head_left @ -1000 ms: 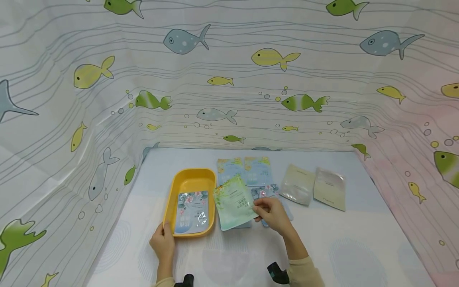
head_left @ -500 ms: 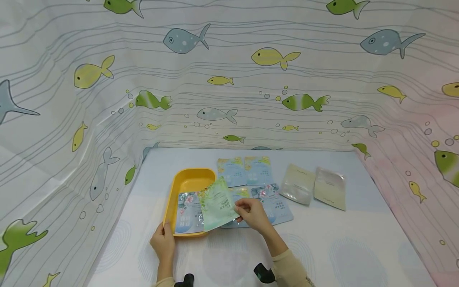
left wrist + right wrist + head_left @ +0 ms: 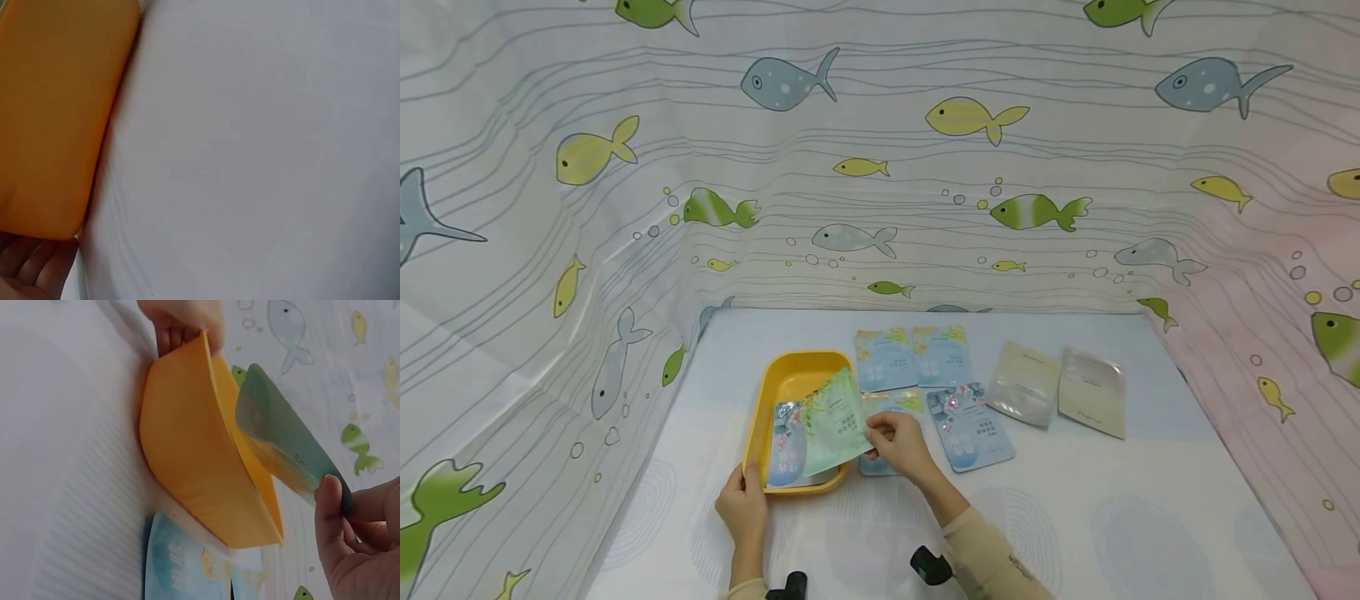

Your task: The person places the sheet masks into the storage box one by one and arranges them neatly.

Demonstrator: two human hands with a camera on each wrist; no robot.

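Note:
My right hand [image 3: 898, 446] pinches the right edge of a green sheet mask packet [image 3: 837, 425] between thumb and fingers. The packet is held tilted above the yellow tray [image 3: 797, 379], overlapping its right rim in the head view; the right wrist view shows the packet [image 3: 281, 425] raised over the tray's opening. Inside the tray lies a blue floral sheet mask packet [image 3: 784, 458], partly covered by the green one. My left hand [image 3: 742, 504] grips the tray's front-left corner, thumb at the rim; in the left wrist view its fingers [image 3: 47, 265] curl under that end.
Two blue packets [image 3: 883, 358] [image 3: 942, 357] lie behind, right of the tray. Another blue packet [image 3: 891, 403] is partly hidden by my right hand. A floral packet [image 3: 972, 427] and two beige-silver packets [image 3: 1024, 383] [image 3: 1092, 392] lie farther right. Fish-print sheeting [image 3: 925, 275] surrounds the table.
My right hand has carried the green packet leftward, from beside the tray to above it, uncovering packets on the table. The left hand has kept its grip on the tray.

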